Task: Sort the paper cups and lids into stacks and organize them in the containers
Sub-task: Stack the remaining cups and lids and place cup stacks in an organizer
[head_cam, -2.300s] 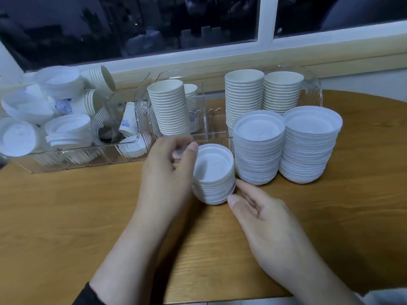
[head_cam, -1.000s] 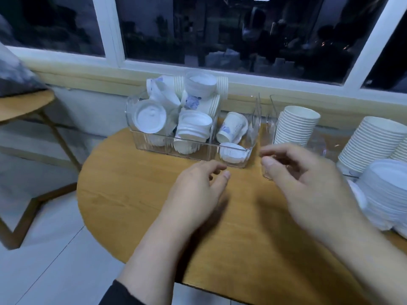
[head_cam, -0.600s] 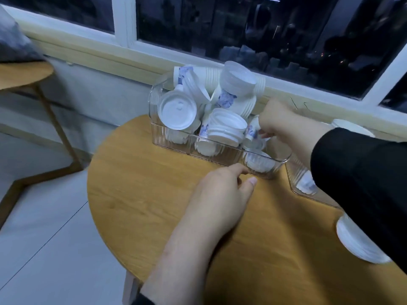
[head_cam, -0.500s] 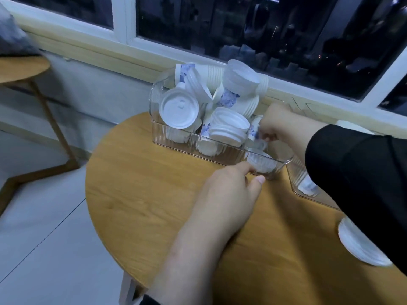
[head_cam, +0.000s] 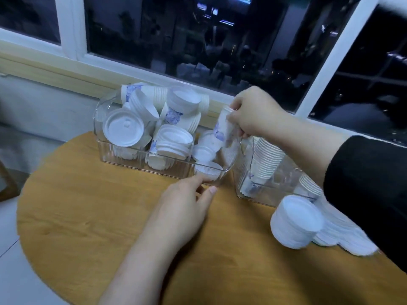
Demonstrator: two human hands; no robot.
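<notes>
Nearest the viewer, a round wooden worktop (head_cam: 92, 221) was seen from above, and the left hand (head_cam: 182, 208) was laid on it, fingers relaxed and holding nothing, with the fingertips touching the front wall of a clear container (head_cam: 123, 160). To the right, near the worktop's edge, low stacks of white lids (head_cam: 295, 221) were set, partly hidden by a dark sleeve (head_cam: 370, 194).

Farther back, the clear container was filled with a jumble of unsorted paper cups and lids (head_cam: 123, 128), lying at all angles. Just beside it on the right, a second clear container (head_cam: 244, 172) was placed, and a tall stack of nested cups (head_cam: 266, 159) was held inside it, leaning slightly.

Farthest of all, above the gap between the two containers, the right hand (head_cam: 253, 113) was raised, and a single paper cup with a blue print (head_cam: 222, 128) was gripped at its rim by the fingers and thumb. The cup's long axis was held close to upright, rim uppermost, and its base was still within the jumbled container. The stack of nested cups lay to the right of and nearer than the held cup, close under the right forearm, so the right hand was judged the nearer one for setting the cup onto it.
</notes>
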